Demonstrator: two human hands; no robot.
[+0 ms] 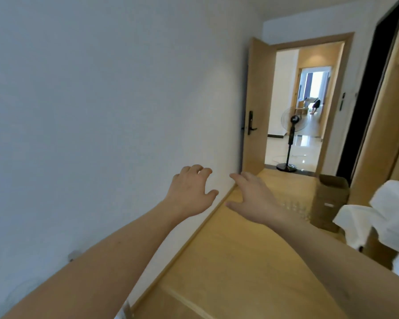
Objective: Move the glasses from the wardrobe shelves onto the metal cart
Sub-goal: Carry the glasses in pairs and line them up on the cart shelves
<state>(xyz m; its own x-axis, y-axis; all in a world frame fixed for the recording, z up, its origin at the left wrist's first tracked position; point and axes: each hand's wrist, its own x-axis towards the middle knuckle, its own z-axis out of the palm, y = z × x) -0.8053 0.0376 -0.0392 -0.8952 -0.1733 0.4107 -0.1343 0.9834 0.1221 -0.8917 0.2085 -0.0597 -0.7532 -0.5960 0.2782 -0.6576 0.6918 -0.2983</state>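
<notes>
Both hands empty: left hand [189, 192] and right hand [251, 196] raised side by side, fingers loosely spread. No glass held; judged between carries. Next: reach a shelf.

clear glasses [294, 204] in a blurry bunch low on the floor side, just past the right wrist, beside a brown box [329, 201]

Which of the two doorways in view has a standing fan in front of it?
The nearer doorway, beside the open wooden door: the black standing fan stands in its opening. The farther doorway, deeper in the corridor, has no fan.
</notes>
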